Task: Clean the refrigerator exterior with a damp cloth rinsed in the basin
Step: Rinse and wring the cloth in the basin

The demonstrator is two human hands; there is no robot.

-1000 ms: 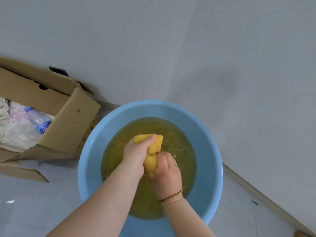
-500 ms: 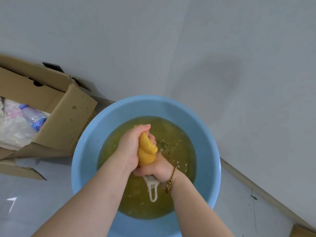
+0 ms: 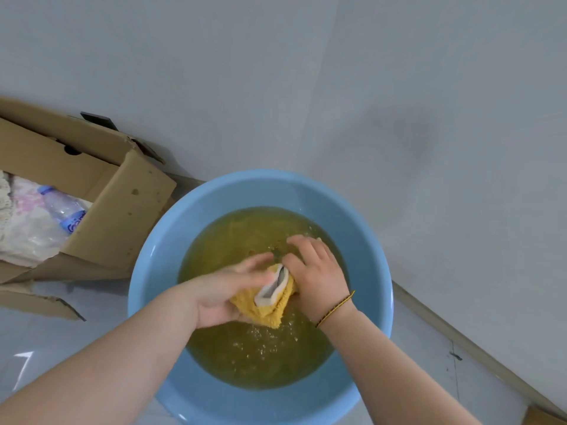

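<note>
Our left hand (image 3: 225,291) and right hand (image 3: 317,273) meet at the frame's centre, both gripping the bunched yellow terry cloth (image 3: 267,312) over murky yellowish water (image 3: 260,363) in the round blue plastic basin (image 3: 147,271).

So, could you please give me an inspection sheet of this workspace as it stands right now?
Surface: pale glossy floor.
Job's things: blue basin on the floor, holding yellowish water; yellow cloth with a white loop, over the water; refrigerator not in view.
Clutter: open cardboard box left of the basin, with a bottle inside.
Hands: left hand blurred, lying over the cloth, grip unclear; right hand curled on the cloth's other side, bracelet on its wrist.
Cables: nothing seen.
Surroundings: grey wall close behind the basin, skirting along its foot.
</note>
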